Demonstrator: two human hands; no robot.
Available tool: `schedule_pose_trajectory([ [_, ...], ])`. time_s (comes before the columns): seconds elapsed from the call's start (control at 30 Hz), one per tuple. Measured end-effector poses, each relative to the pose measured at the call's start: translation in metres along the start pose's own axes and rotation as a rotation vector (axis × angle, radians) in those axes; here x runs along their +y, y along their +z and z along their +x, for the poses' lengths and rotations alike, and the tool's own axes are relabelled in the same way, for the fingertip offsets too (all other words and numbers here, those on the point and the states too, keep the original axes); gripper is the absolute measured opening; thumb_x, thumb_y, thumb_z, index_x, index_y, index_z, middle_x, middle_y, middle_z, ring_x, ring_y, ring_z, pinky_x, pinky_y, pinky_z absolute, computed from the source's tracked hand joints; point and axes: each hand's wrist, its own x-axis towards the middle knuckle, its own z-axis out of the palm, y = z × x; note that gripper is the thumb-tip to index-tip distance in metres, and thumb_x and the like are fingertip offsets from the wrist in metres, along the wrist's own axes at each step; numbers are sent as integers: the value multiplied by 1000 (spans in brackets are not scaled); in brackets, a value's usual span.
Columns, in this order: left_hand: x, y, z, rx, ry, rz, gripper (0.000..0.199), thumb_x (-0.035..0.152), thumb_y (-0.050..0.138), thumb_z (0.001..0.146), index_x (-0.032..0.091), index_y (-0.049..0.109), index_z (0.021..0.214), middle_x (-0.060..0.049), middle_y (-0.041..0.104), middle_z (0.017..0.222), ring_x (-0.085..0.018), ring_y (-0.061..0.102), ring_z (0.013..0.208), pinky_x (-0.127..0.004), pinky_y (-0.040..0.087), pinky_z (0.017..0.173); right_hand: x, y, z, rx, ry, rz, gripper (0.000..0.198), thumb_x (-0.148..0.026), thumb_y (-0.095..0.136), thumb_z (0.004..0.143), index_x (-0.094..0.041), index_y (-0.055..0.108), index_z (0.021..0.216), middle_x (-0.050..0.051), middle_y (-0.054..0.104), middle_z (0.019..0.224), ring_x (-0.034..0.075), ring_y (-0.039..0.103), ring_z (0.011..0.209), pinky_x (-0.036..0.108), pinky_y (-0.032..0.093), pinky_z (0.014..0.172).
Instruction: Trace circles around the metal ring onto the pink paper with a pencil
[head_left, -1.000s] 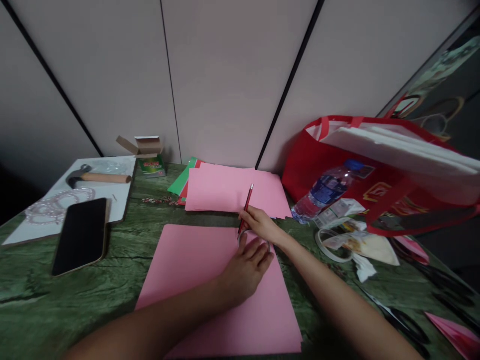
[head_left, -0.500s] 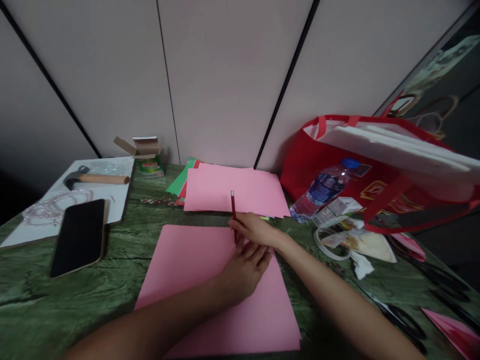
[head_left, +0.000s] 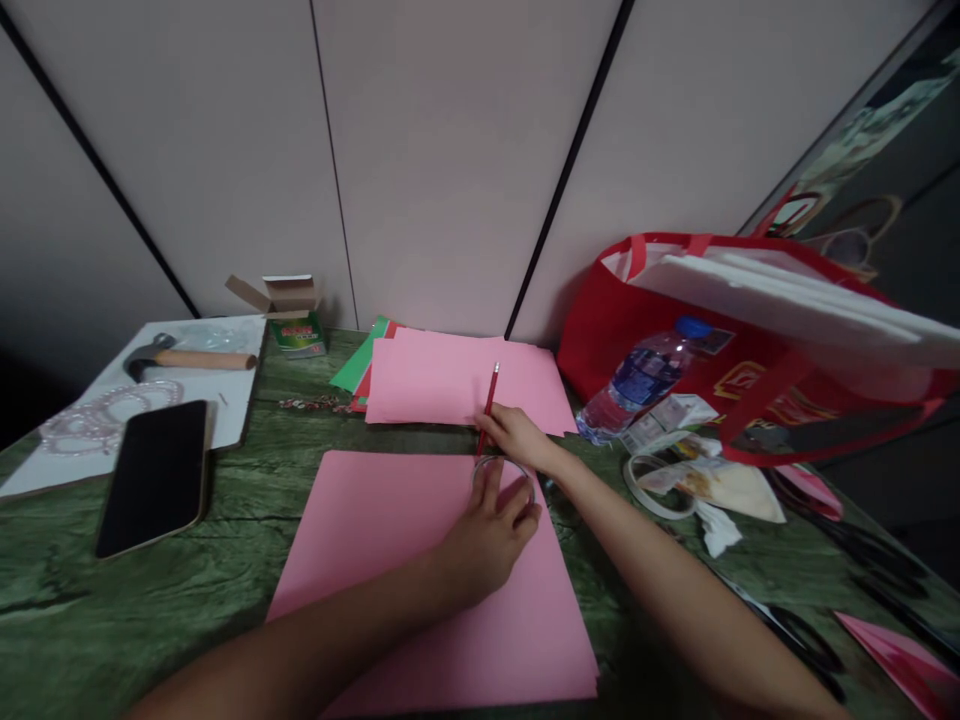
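Observation:
A red pencil [head_left: 491,390] with a pale top end stands slanted in my right hand [head_left: 517,437]. My right fingers are closed around it, and its lower end is at the top edge of the pink paper [head_left: 390,530], by a thin round ring [head_left: 529,472]. The ring lies on the paper near its upper right corner. My left hand [head_left: 487,540] bears down on that ring with bent, slightly parted fingers; part of the ring is hidden under them. The paper is a stack of several sheets, flat on the table.
Behind lies another pink paper stack [head_left: 465,375]. To the left are a phone [head_left: 156,478], a hammer [head_left: 202,358] and a small green box [head_left: 298,332]. A water bottle [head_left: 637,385], red bag [head_left: 592,320], tape roll [head_left: 637,492] and scissors [head_left: 799,635] are on the right.
My right hand has moved slightly right with the pencil, which now leans to the right. The ring under my left fingers has come into view. My left hand stays nearly in place.

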Motion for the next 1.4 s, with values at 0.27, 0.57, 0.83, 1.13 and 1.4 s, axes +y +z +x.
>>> schedule_pose_trajectory([
  [0.27,0,1,-1,10,-50,-24,41,13,45,85,16,47,126,-19,33,141,-41,27,131,-61,22,104,38,-9,-19,200,200,132,38,-52,40,88,-21,46,66,0,56,55,14,53,49,25,41,50],
  [0.57,-1,-5,5,-42,-90,-49,38,12,44,86,19,51,123,-18,31,143,-38,27,131,-57,24,103,51,-16,-73,355,313,284,50,-68,41,80,-20,53,74,0,56,54,15,53,43,28,44,44],
  [0.83,-14,-39,26,-234,-36,-78,31,32,60,82,23,59,112,-15,49,122,-34,44,114,-50,35,92,36,-10,-114,556,347,591,51,-67,57,71,-17,59,84,2,62,60,16,60,52,28,52,47],
  [1.13,-40,-57,39,-309,158,-96,44,4,49,79,20,52,120,-10,59,110,-23,53,98,-34,36,87,32,-1,-118,560,346,679,50,-62,62,69,-15,63,86,7,68,69,17,64,59,28,55,50],
  [1.4,-45,-51,44,-284,191,-65,41,2,51,79,23,60,113,-8,64,99,-22,55,92,-31,36,82,30,-2,-127,503,335,615,48,-62,63,69,-16,66,82,9,70,75,20,66,64,31,56,54],
])
